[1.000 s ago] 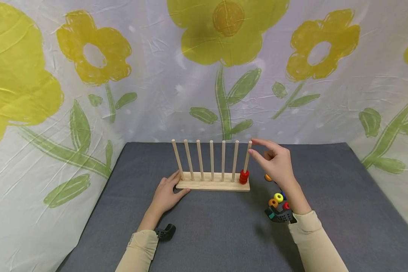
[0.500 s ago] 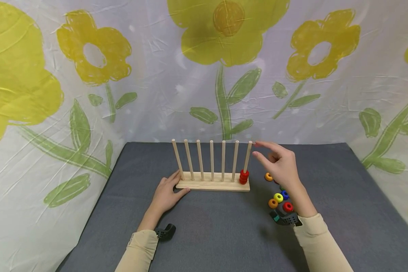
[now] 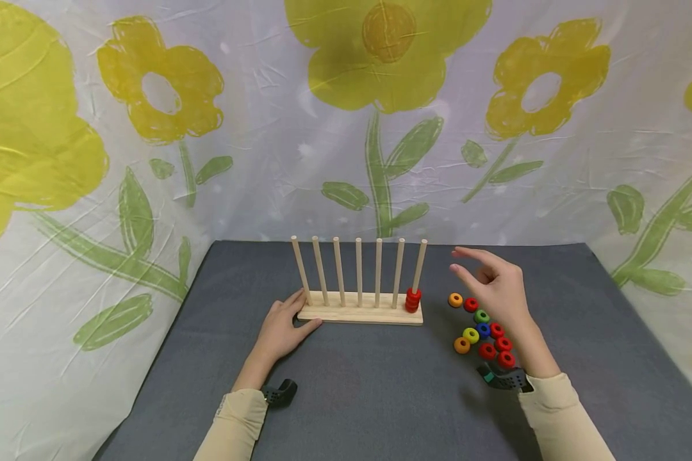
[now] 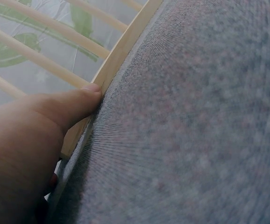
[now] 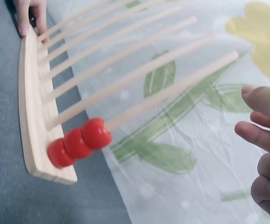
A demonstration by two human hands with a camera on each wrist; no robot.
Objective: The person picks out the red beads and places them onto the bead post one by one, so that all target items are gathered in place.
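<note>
On the counter (image 3: 352, 397), I list: rack (image 3: 360, 313); left hand (image 3: 281, 330), fingers pinching its left end; three red beads (image 3: 412, 300), rightmost peg (image 3: 419, 266); loose beads (image 3: 487, 333); right hand (image 3: 498, 282) near, fingers spread.

In the head view, a pale, creased backdrop (image 3: 277, 173) rises behind the dark grey desk (image 3: 346, 403), which spreads toward 6 o'clock. A big yellow flower (image 3: 386, 80) with a brownish-orange centre hangs at 12, above its green stem (image 3: 376, 173). Smaller, white-centred blooms sit at 10 (image 3: 161, 64) and 2 (image 3: 553, 57); a lone green leaf (image 3: 114, 323) lies at 8.
</note>
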